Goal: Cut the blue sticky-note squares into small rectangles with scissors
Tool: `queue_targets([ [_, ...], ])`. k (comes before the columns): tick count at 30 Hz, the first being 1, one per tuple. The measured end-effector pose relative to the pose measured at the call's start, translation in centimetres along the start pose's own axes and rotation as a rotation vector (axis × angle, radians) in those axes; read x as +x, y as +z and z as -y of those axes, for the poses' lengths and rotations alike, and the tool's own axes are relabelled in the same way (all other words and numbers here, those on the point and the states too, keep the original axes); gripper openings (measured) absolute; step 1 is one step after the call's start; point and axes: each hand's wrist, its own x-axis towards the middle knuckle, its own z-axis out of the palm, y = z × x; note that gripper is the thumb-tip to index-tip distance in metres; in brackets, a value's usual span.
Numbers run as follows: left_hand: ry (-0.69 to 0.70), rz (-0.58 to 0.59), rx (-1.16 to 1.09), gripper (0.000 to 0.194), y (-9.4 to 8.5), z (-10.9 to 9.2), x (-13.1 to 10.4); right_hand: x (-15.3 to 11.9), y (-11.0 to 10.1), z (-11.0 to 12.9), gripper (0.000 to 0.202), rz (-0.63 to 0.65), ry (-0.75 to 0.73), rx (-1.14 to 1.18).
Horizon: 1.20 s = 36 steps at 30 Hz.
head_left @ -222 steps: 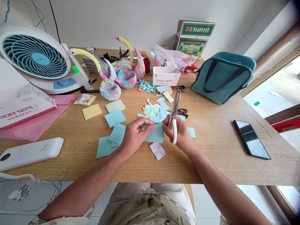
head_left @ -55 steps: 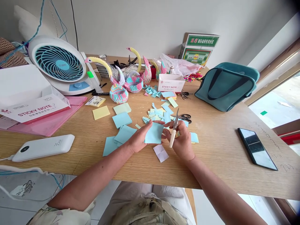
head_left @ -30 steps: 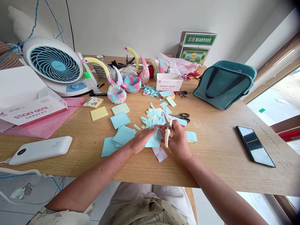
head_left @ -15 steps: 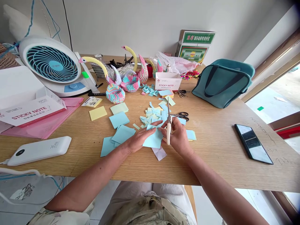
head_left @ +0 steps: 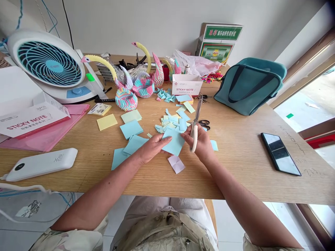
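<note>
A light blue sticky note (head_left: 174, 141) is pinched by its left edge between the thumb and fingers of my left hand (head_left: 154, 148). My right hand (head_left: 202, 141) grips white-handled scissors (head_left: 194, 134), their blades pointing up and away from me. The right fingertips are at the note's right edge; whether they hold it too is hard to see. Below the note lies a creased lilac paper square (head_left: 176, 164). Cut blue and pale green paper pieces (head_left: 170, 120) are heaped just beyond my hands. More blue notes (head_left: 134, 143) are spread left of my left hand.
Black-handled scissors (head_left: 204, 124) lie behind my right hand. Folded-paper swans (head_left: 127, 97) and a sticky note box (head_left: 187, 84) stand further back. A fan (head_left: 52, 66) and a power bank (head_left: 43, 164) are at left, a teal bag (head_left: 248, 87) and a phone (head_left: 281, 153) at right.
The blue note has turned and now lies flatter between my hands. The scissors have shifted right, away from the note, with their blades leaning further right. The view has tilted slightly.
</note>
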Motion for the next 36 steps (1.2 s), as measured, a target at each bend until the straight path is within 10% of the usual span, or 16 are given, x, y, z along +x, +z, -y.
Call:
queue_targets([
  [7,0.091,0.075,0.17,0.044,0.1,-0.5,-0.2,-0.1,0.0,0.9,0.044,-0.001,0.11,0.059],
  [22,0.304,-0.166,0.438,0.031,0.0,-0.9,0.1,-0.5,0.3,-0.4,0.029,0.067,-0.042,-0.123],
  [36,0.281,-0.293,0.036,0.023,0.3,-0.8,0.4,-0.9,0.9,0.4,0.025,0.149,-0.074,-0.185],
])
